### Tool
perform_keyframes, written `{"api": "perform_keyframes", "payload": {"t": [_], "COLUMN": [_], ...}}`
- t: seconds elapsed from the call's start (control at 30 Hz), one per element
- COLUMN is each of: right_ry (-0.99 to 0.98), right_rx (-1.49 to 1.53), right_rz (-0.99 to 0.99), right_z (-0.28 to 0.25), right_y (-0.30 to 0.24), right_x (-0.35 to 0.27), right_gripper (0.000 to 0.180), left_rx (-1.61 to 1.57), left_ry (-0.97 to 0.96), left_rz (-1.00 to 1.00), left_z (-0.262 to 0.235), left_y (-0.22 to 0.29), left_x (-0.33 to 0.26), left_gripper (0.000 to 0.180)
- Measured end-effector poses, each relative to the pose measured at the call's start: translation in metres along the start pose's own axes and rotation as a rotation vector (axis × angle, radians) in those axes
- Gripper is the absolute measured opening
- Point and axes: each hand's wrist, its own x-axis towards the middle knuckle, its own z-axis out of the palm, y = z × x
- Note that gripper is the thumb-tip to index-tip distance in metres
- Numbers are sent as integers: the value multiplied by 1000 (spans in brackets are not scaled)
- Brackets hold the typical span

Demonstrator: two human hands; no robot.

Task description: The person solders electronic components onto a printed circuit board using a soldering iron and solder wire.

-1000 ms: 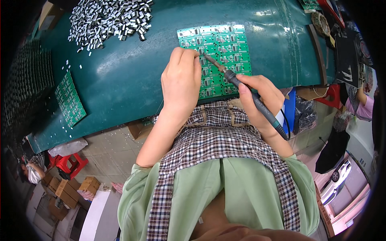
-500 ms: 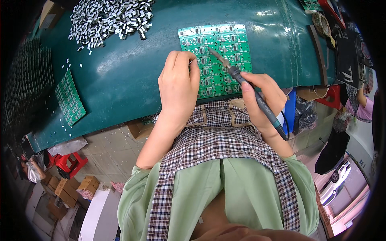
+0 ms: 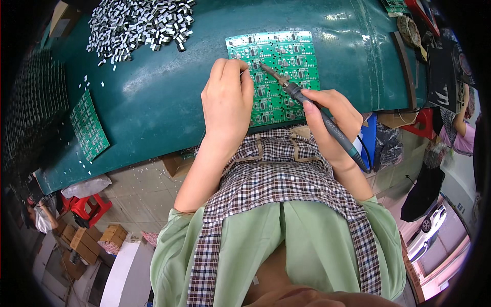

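Note:
My right hand grips a soldering iron like a pen, its dark handle slanting down to the right. The iron's tip is at the upper left part of a green circuit board panel, which lies flat before me and carries rows of small components. At the panel's left edge, my left hand is closed in a pinch with its fingertips near the tip. A thin strand, seemingly solder wire, shows at those fingertips; most of it is hidden by the hand.
A heap of small black-and-white parts covers the far left of the green table. Another green board lies at the left with white bits around it, beside stacked dark racks. A dark bar stands at the right.
The soldering iron's tip has shifted slightly left and down on the panel, and my right hand has moved a little left with it. My left hand has risen slightly.

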Motion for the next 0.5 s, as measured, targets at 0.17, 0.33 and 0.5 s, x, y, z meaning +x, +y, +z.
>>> {"api": "perform_keyframes", "payload": {"t": [0.17,0.33,0.5], "right_ry": [-1,-10,22], "right_rx": [7,-1,-22], "right_rz": [16,9,23], "right_z": [0,-5,-8], "right_y": [0,-3,-2], "right_x": [-2,-9,-10], "right_gripper": [17,18,19], "left_rx": [8,-21,-55], "left_ry": [0,-25,-28], "left_rz": [26,-9,-50], "left_z": [-1,-8,-12], "left_y": [0,6,6], "left_x": [0,-9,-13], "left_gripper": [8,9,9]}}
